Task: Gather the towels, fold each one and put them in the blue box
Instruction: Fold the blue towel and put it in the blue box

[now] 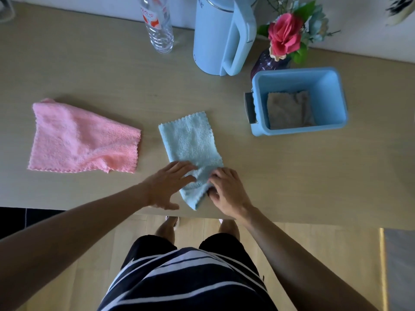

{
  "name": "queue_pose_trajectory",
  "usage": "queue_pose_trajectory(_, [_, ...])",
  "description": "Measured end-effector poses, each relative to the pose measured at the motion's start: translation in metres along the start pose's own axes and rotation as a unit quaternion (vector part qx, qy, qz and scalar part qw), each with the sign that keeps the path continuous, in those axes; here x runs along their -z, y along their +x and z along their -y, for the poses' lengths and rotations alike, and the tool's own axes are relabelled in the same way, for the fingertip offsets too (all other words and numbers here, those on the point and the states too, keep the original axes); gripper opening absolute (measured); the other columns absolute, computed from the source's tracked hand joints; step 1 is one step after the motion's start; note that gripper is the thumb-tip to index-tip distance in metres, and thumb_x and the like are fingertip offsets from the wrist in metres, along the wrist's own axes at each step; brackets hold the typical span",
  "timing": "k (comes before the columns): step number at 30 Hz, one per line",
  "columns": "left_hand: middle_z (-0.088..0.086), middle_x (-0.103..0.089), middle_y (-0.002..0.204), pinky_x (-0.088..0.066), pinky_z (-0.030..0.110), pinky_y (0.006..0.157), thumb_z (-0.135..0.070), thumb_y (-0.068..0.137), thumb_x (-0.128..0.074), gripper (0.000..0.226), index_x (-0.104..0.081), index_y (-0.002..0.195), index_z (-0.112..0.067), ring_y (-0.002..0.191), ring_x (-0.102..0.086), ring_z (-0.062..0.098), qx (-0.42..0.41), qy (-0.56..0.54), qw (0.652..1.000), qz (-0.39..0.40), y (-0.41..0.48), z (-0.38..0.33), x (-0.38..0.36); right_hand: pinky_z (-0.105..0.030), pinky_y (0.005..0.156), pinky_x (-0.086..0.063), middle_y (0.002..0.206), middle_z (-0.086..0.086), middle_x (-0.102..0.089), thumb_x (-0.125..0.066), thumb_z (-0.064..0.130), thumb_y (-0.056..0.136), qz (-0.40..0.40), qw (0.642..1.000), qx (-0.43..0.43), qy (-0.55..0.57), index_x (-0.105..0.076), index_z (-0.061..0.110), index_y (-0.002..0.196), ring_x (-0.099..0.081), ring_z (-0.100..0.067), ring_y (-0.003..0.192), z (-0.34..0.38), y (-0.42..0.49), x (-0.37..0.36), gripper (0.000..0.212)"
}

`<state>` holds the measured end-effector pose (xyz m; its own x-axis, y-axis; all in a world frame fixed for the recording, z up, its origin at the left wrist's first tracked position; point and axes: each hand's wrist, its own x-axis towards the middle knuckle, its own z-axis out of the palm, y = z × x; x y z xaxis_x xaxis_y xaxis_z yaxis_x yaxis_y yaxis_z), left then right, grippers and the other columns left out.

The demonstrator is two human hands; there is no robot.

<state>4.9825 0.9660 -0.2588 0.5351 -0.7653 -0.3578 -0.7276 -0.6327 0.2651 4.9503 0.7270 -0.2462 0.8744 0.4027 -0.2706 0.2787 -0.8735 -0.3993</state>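
Both hands were on the near end of the light blue towel (190,151), which lay as a long folded strip on the wooden table (89,70), near the front edge and angled a bit toward the box. Left hand (170,185) was flat, fingers spread, pressing the towel's near-left part, thumb off the cloth on bare table. Right hand (226,194) was curled at the towel's near-right edge, fingers tucked against and partly under the fabric; looked like a pinch on that edge, but I couldn't tell for sure since the fingertips were hidden. Hands were close together, not touching, a strip of towel between them. Pink towel (83,140) lay unfolded and rumpled on the table's left side, well apart from the blue one, nobody touching it. Blue box (336,97) sat at the right, open top, with a grey-brown towel (289,111) folded flat on its bottom. Behind the box: a dark vase (267,63) with a pink flower (285,34). Just left of that, a pale blue kettle (215,41), handle facing the camera. Further left a clear plastic bottle (159,25) stood near the wall. Person stood at the table's front edge in a striped shirt (186,281).
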Motion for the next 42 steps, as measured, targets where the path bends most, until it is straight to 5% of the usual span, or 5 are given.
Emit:
queue_pose_trajectory(8, [0.008, -0.063, 0.075, -0.043, 0.032, 0.061, -0.039, 0.082, -0.075, 0.033, -0.063, 0.085, -0.008, 0.067, -0.058, 0.029, 0.288, -0.404, 0.864, -0.086, -0.006, -0.037, 0.028, -0.023, 0.057, -0.040, 0.075, 0.010, -0.057, -0.067, 0.047, 0.089, 0.116, 0.938, -0.083, 0.316, -0.058, 0.020, 0.097, -0.051, -0.009, 0.061, 0.007, 0.005, 0.040, 0.030])
queue_pose_trajectory(15, [0.009, -0.062, 0.076, -0.051, 0.048, 0.063, -0.090, 0.065, -0.053, 0.099, -0.060, 0.097, 0.003, 0.064, -0.055, 0.025, 0.331, -0.544, 0.769, -0.062, -0.006, -0.008, -0.013, -0.046, 0.065, -0.052, 0.082, -0.018, -0.065, -0.078, 0.019, 0.080, 0.059, 0.872, -0.202, 0.443, -0.067, 0.026, 0.097, -0.057, -0.025, 0.068, -0.006, 0.016, 0.042, 0.021])
queue_pose_trajectory(22, [0.008, -0.055, 0.073, -0.039, 0.035, 0.058, -0.055, 0.079, -0.056, 0.055, -0.062, 0.092, -0.002, 0.065, -0.051, 0.019, 0.399, -0.560, 0.716, -0.118, 0.005, -0.013, -0.001, -0.036, 0.055, -0.043, 0.070, -0.009, -0.051, -0.069, 0.023, 0.092, -0.027, 0.851, -0.282, 0.442, -0.054, -0.002, 0.086, -0.046, -0.020, 0.061, -0.009, 0.040, 0.020, 0.030])
queue_pose_trajectory(32, [0.001, -0.068, 0.097, -0.053, 0.036, 0.073, -0.037, 0.080, -0.070, 0.051, -0.051, 0.123, -0.017, 0.085, -0.063, 0.023, 0.437, -0.305, 0.818, -0.218, 0.007, -0.013, 0.005, -0.027, 0.087, -0.048, 0.120, -0.003, -0.062, -0.064, 0.028, 0.095, -0.090, 0.913, -0.268, 0.293, -0.049, 0.011, 0.133, -0.059, -0.015, 0.101, -0.007, 0.056, 0.020, 0.044])
queue_pose_trajectory(42, [0.008, -0.015, 0.167, -0.019, 0.053, 0.122, -0.039, 0.098, -0.044, 0.071, -0.021, 0.157, -0.007, 0.155, -0.008, 0.029, 0.111, -0.050, 0.984, -0.132, 0.004, -0.007, -0.025, -0.044, 0.122, -0.025, 0.163, -0.011, -0.027, -0.044, 0.037, 0.101, -0.087, 0.992, -0.089, 0.034, -0.020, 0.010, 0.157, -0.023, -0.027, 0.151, 0.040, 0.029, -0.013, 0.067])
